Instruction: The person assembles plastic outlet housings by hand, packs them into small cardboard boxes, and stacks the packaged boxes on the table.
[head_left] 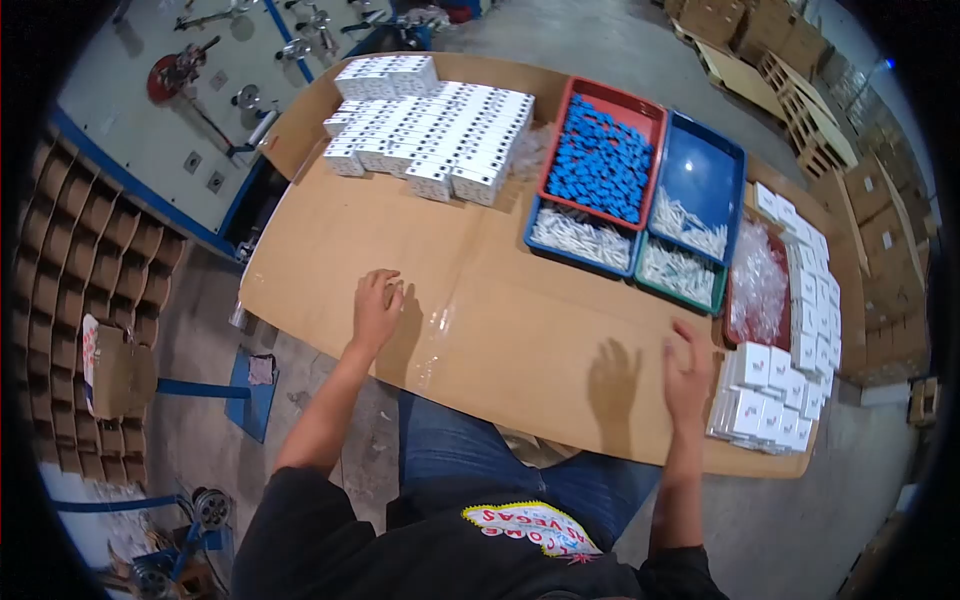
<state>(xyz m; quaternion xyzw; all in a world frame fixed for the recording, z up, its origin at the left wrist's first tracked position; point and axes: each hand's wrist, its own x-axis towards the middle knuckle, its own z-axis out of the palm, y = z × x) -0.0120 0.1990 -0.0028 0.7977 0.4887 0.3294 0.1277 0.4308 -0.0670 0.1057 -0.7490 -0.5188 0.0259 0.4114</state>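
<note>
My left hand [377,310] hovers over the near left part of the cardboard-covered table [470,300], fingers loosely curled and apart, holding nothing. Above the near right part is my right hand [689,372], thumb and fingers spread with nothing between them. It is nearest to the stacked small white boxes [768,395] at the right edge. Beyond my hands stand a red tray [657,125] of blue pieces [600,160], a blue tray [695,160] with thin white pieces [685,222], and a green tray [685,298] holding similar white pieces.
Rows of white boxes [440,125] are stacked at the far left of the table. Another blue tray [585,262] sits below the red one. Clear plastic bags [757,285] fill a tray at right. A cardboard divider rack [90,300] and a machine [160,110] stand to the left.
</note>
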